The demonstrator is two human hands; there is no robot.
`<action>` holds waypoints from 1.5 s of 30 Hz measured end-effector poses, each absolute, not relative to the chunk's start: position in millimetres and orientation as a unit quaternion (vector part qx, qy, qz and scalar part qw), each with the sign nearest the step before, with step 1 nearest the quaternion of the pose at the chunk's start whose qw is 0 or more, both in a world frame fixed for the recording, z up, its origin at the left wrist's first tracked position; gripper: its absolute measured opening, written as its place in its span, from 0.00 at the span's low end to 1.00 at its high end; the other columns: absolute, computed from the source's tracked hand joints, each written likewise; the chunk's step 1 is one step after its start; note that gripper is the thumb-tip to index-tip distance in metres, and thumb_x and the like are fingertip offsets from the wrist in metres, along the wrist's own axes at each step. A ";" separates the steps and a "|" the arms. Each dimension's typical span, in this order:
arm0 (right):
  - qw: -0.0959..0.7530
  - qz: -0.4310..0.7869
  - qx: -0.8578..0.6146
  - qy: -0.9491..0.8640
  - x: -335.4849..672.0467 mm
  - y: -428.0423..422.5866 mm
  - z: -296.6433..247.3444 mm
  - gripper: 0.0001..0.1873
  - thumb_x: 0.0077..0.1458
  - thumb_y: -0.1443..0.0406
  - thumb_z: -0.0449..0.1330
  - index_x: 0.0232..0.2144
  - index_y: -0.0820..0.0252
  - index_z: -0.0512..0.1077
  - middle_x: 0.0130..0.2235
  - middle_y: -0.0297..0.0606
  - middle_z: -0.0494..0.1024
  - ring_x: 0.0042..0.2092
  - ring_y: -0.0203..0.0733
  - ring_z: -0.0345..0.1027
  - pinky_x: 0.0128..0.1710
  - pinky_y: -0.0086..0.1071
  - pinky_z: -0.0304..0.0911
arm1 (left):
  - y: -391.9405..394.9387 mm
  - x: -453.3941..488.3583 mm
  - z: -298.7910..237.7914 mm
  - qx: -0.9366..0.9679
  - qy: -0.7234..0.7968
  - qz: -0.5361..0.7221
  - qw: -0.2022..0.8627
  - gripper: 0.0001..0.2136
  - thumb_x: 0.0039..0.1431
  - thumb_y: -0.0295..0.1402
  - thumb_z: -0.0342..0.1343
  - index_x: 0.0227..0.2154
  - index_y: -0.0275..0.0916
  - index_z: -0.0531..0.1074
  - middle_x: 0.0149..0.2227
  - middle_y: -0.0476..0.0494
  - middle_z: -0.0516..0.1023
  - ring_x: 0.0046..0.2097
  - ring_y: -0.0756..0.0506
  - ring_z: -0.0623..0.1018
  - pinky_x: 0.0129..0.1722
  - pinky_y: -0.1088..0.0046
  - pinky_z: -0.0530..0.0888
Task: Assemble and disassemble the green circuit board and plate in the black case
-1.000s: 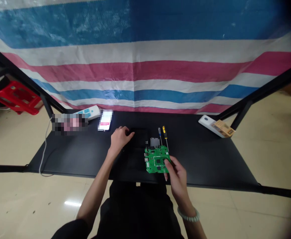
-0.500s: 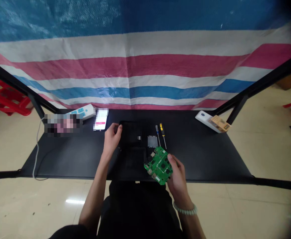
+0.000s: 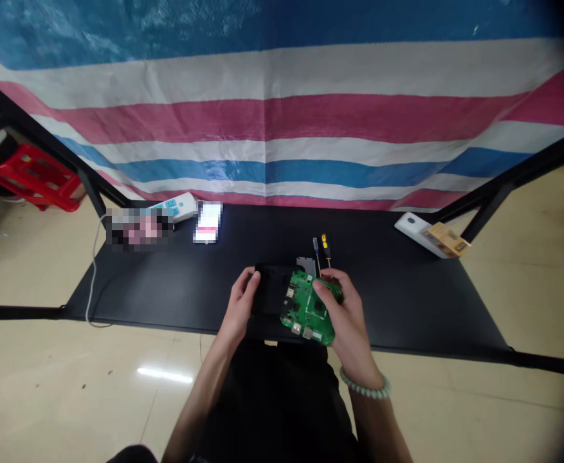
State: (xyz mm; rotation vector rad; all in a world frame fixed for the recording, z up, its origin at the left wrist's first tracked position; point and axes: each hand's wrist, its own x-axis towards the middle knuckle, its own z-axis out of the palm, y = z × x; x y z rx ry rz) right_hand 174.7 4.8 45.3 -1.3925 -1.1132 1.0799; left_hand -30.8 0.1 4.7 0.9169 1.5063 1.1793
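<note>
My right hand [image 3: 344, 315] grips a green circuit board [image 3: 307, 310] by its right edge and holds it tilted over the near part of the black table [image 3: 407, 302]. My left hand [image 3: 242, 302] is closed on the left edge of a black plastic case [image 3: 272, 292], lifted next to the board. Just behind the board lies a small grey metal square [image 3: 305, 263]. Two screwdrivers, a blue-handled one [image 3: 316, 247] and a yellow-handled one [image 3: 325, 245], lie side by side beyond it.
A lit phone [image 3: 208, 222] and a white power strip [image 3: 178, 208] with its cable lie at the table's back left. A white device [image 3: 414, 229] with a brown box [image 3: 445, 239] sits at the back right. A striped tarp hangs behind; a red crate [image 3: 33, 177] stands left.
My left hand has taken up the black case and brought it toward me. My right hand has lifted the green board off the table and moved it next to the case.
</note>
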 end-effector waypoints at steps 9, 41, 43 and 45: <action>0.503 0.395 -0.552 -0.535 166.6 19.6 41.9 0.18 0.58 0.56 0.71 0.47 0.52 0.72 0.46 0.39 0.81 0.47 0.47 0.77 0.50 0.42 0.71 | -5.0 -18.7 19.1 0.396 0.546 0.487 0.554 0.19 0.71 0.50 0.57 0.54 0.44 0.77 0.53 0.44 0.81 0.55 0.41 0.78 0.54 0.72 0.74; 0.557 0.212 -0.586 -0.549 146.1 6.0 39.1 0.15 0.67 0.63 0.62 0.55 0.54 0.72 0.48 0.42 0.80 0.44 0.44 0.78 0.43 0.39 0.75 | -7.5 -4.3 14.1 0.435 0.517 0.512 0.531 0.22 0.69 0.43 0.62 0.63 0.47 0.69 0.62 0.43 0.76 0.62 0.40 0.76 0.64 0.63 0.71; 0.561 0.205 -0.585 -0.549 149.1 3.8 42.3 0.14 0.67 0.63 0.62 0.54 0.53 0.73 0.51 0.42 0.78 0.43 0.43 0.78 0.40 0.37 0.76 | -8.1 -5.2 13.2 0.414 0.532 0.524 0.521 0.21 0.69 0.44 0.62 0.62 0.47 0.69 0.61 0.44 0.76 0.63 0.40 0.75 0.65 0.63 0.70; 0.567 0.224 -0.586 -0.534 153.5 0.2 43.5 0.14 0.66 0.63 0.63 0.54 0.53 0.74 0.53 0.42 0.77 0.43 0.42 0.77 0.39 0.36 0.76 | -8.2 -6.7 12.2 0.394 0.543 0.533 0.516 0.21 0.69 0.44 0.62 0.62 0.47 0.69 0.60 0.44 0.76 0.63 0.40 0.75 0.65 0.63 0.69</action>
